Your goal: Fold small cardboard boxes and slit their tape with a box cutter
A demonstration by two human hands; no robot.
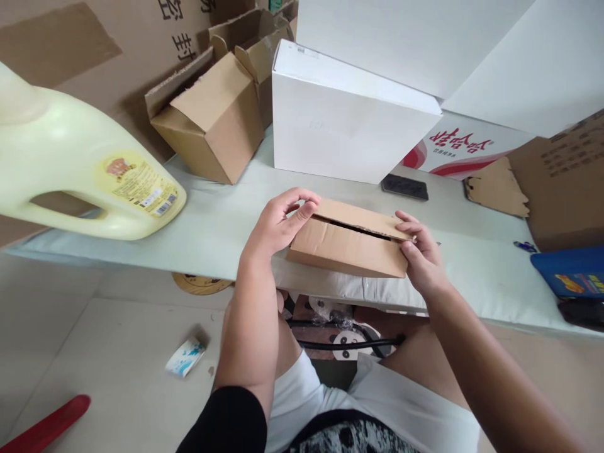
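A small brown cardboard box lies at the near edge of the table, between my two hands. Its top flap is almost closed, with a dark gap running along the seam. My left hand pinches the flap's left corner between thumb and fingers. At the other end, my right hand grips the right corner, thumb on the near side and fingers behind. What the box holds inside cannot be seen.
Behind stands a white box, with a dark phone by its right corner. Open cardboard boxes and a yellow jug are on the left. A blue pack lies at right. A stool shows below the table.
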